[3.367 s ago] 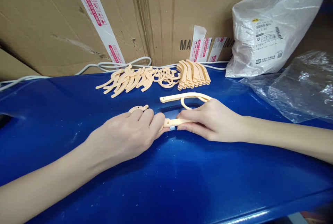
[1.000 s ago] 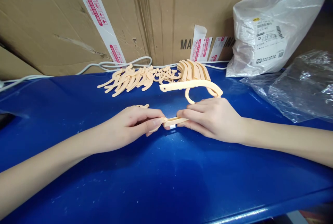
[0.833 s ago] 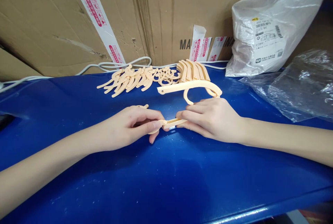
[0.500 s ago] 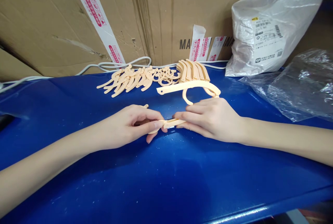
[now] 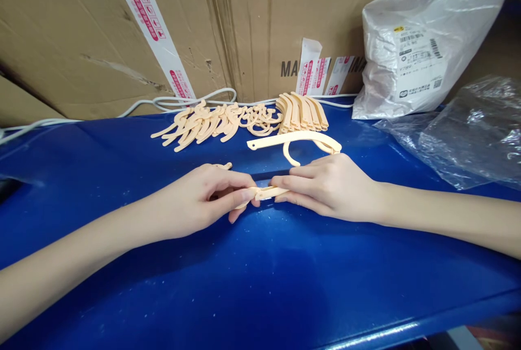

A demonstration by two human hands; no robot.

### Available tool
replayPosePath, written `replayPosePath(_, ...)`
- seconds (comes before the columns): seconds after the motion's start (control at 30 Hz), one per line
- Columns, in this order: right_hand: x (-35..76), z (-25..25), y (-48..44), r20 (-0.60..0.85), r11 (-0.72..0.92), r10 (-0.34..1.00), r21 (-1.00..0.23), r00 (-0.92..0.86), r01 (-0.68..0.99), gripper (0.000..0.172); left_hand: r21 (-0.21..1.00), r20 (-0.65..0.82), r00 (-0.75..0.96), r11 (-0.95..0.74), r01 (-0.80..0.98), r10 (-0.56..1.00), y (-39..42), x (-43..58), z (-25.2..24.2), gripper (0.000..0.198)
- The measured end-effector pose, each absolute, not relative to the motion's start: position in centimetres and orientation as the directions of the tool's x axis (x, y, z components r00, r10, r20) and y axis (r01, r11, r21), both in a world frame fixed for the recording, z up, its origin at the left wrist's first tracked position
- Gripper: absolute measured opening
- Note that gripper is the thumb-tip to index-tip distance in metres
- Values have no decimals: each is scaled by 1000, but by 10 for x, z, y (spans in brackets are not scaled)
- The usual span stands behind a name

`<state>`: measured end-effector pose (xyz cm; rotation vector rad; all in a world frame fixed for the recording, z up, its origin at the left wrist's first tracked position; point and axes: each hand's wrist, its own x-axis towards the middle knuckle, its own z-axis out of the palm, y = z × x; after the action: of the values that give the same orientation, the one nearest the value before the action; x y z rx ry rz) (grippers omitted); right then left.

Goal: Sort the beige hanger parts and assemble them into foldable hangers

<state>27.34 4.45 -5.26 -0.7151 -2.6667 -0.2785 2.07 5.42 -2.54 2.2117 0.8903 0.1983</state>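
Note:
My left hand (image 5: 215,195) pinches a curved peach plastic hanger piece (image 5: 241,205) between thumb and fingers; most of it is hidden, with one rounded end showing behind the knuckles. My right hand (image 5: 325,187) has its fingers closed on a peach hanger arm (image 5: 269,192), whose tip meets the piece at my left thumb. Just beyond the right hand, a long hanger arm with a hole at its end (image 5: 293,137) and a curved hook (image 5: 287,154) stick out. Whether these join the held arm is hidden by the fingers.
Behind the hands lie a heap of curved hanger arms (image 5: 203,125), a pile of hooks (image 5: 260,119) and a row of stacked arms (image 5: 303,111). White cable (image 5: 138,103) runs along the cardboard boxes (image 5: 252,24). A labelled plastic bag (image 5: 419,62) and clear wrap (image 5: 480,133) sit right.
The long arm and hook beyond my right hand have shifted and tilted slightly. Both hands stay almost in place, still holding the same pieces end to end.

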Motion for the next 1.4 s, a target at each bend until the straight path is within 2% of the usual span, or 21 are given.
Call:
replayPosePath(0.23, 274, -51, 43, 363, 853, 458, 76, -811, 516, 38, 561, -7, 757, -624, 544, 653, 46, 25, -22, 32)
replayPosePath(0.47, 275, -52, 45, 401, 861, 463, 11, -791, 509, 38, 584, -64, 739, -575, 573, 671, 46, 28, -24, 34)
replayPosePath(0.57, 274, -51, 46, 391, 862, 481, -51, -785, 504, 36, 516, -9, 738, -629, 582, 675, 45, 29, -26, 37)
replayPosePath(0.7, 271, -50, 46, 352, 862, 501, -127, -790, 490, 36, 370, 49, 723, -685, 628, 689, 38, 32, -26, 26)
replayPosePath(0.83, 271, -50, 47, 340, 855, 515, -140, -787, 499, 37, 348, 51, 693, -663, 663, 719, 33, 31, -29, 21)
replayPosePath(0.97, 272, -50, 46, 344, 851, 525, -175, -779, 496, 36, 309, 135, 735, -733, 606, 664, 32, 25, -37, 16)
replayPosePath(1.2, 269, -47, 46, 316, 811, 583, -276, -749, 516, 35, 114, 350, 721, -791, 601, 598, 33, 17, -51, 32)
replayPosePath(1.33, 269, -47, 46, 320, 812, 583, -271, -747, 518, 32, 81, 378, 703, -778, 623, 602, 33, 17, -49, 40)
replayPosePath(1.4, 269, -47, 46, 322, 815, 578, -283, -750, 506, 31, 109, 390, 680, -764, 636, 621, 32, 18, -46, 40)
